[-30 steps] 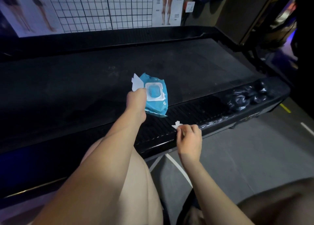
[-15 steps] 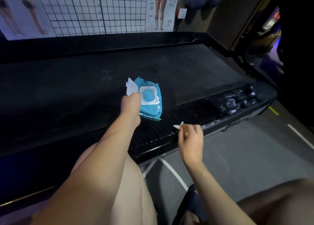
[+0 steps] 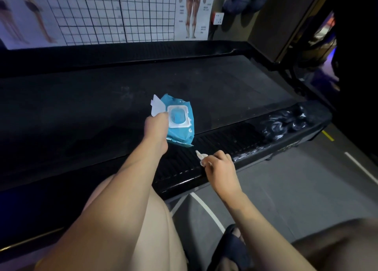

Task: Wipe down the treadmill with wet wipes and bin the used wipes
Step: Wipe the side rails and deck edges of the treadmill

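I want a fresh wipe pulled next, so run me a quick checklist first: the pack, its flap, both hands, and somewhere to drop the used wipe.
1. Wipes pack lies flat on the treadmill belt: ok.
2. White flap is lifted off the opening: ok.
3. Left hand holds the flap at the pack: ok.
4. Right hand is free to pull: not ok, it grips a crumpled wipe.
5. Black bag on the side rail is open to take that wipe: cannot tell.
6. A fresh wipe shows in the opening: cannot tell.
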Demonstrator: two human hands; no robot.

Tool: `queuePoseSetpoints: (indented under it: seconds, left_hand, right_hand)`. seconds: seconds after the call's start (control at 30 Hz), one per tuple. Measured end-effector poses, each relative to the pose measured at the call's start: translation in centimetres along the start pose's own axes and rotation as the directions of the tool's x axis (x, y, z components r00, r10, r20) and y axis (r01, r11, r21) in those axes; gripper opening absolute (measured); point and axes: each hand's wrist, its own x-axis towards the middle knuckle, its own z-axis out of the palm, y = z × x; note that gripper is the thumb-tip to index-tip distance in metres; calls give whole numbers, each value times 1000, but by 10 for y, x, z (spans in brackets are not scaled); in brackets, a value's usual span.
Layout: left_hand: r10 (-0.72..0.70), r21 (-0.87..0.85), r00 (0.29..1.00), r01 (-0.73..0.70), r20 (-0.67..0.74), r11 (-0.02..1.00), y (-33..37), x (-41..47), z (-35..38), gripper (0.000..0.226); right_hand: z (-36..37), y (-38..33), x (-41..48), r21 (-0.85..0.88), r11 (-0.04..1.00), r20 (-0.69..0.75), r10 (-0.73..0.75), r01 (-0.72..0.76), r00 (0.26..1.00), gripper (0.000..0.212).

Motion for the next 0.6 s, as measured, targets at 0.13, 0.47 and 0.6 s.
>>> queuePoseSetpoints:
  seconds: [0.13, 0.47, 0.6]
  left_hand:
    - [-5, -7, 1000, 5, -3, 1000, 0, -7, -4, 17]
    - [14, 9, 1000, -14, -18, 1000, -5, -8, -7, 23]
    - [33, 38, 999, -32, -3, 999, -9, -4, 4, 24]
  right_hand:
    - [-12, 19, -6, -13, 993, -29, 114, -115, 993, 13]
    - [-38, 63, 7, 45, 932, -248, 360, -361, 899, 14]
    - [-23, 46, -3, 71, 989, -227, 141, -128, 964, 14]
